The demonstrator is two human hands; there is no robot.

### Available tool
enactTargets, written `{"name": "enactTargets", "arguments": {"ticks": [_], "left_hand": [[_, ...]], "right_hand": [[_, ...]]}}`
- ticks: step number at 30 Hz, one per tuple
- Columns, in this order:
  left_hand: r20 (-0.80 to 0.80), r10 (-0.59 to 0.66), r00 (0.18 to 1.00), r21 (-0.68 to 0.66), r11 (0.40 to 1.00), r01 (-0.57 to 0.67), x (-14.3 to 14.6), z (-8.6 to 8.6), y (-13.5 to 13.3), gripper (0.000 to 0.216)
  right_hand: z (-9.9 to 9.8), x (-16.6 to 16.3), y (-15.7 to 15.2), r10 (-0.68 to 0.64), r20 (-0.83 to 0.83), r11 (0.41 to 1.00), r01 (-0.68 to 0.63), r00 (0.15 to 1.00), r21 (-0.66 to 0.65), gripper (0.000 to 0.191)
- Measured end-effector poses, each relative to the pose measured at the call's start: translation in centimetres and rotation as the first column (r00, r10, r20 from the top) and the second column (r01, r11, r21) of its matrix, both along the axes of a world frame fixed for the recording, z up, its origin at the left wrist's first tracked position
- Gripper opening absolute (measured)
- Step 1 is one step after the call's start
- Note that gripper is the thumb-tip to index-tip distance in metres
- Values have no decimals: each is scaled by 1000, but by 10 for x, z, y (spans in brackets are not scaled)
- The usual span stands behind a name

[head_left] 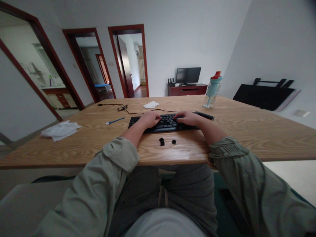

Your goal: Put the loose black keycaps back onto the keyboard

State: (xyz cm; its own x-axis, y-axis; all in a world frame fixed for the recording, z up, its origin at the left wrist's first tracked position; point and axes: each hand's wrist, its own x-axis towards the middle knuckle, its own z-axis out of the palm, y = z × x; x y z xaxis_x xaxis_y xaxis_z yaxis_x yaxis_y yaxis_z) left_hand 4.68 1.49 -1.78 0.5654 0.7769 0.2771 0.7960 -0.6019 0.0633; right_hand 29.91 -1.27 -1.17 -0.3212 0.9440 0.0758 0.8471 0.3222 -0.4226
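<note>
A black keyboard [170, 126] lies on the wooden table in front of me, with both hands over its keys. My left hand [150, 119] rests on the left-middle part, its fingers curled together; whatever is between the fingertips is hidden. Over the right part is my right hand [188, 118], its index finger stretched to the keys and the thumb apart from it. Between my forearms, near the table's front edge, several small black keycaps [162, 142] lie loose, one keycap [174, 142] a little to the right of the others.
Left of the keyboard lies a blue brush [115, 121] with a pale tip. A black cable [122, 107] trails behind it. White tissues [60, 130] lie at far left, another tissue [151, 104] behind the keyboard. A clear bottle [211, 92] and a black elongated object [204, 115] stand and lie right.
</note>
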Motion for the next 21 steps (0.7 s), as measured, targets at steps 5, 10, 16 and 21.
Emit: {"name": "enactTargets", "arguments": {"ticks": [5,10,16,21], "left_hand": [[-4,46,999,8,999,-46,-4,0,0,31],[9,48,999,21,999,-48,-5,-2,0,32],[-25,-2,1000,68,998,4,-1,0,-5,29],[-12,-20,1000,66,998,20,0,1,-5,29]], "right_hand": [[0,1,1,17,-8,1000,-17,1000,-3,35],[-2,2,3,26,-7,1000,-26,1000,4,35],[0,0,0,27,19,1000,-27,999,10,35],[2,-2,-3,3,28,1000,-4,1000,10,35]]}}
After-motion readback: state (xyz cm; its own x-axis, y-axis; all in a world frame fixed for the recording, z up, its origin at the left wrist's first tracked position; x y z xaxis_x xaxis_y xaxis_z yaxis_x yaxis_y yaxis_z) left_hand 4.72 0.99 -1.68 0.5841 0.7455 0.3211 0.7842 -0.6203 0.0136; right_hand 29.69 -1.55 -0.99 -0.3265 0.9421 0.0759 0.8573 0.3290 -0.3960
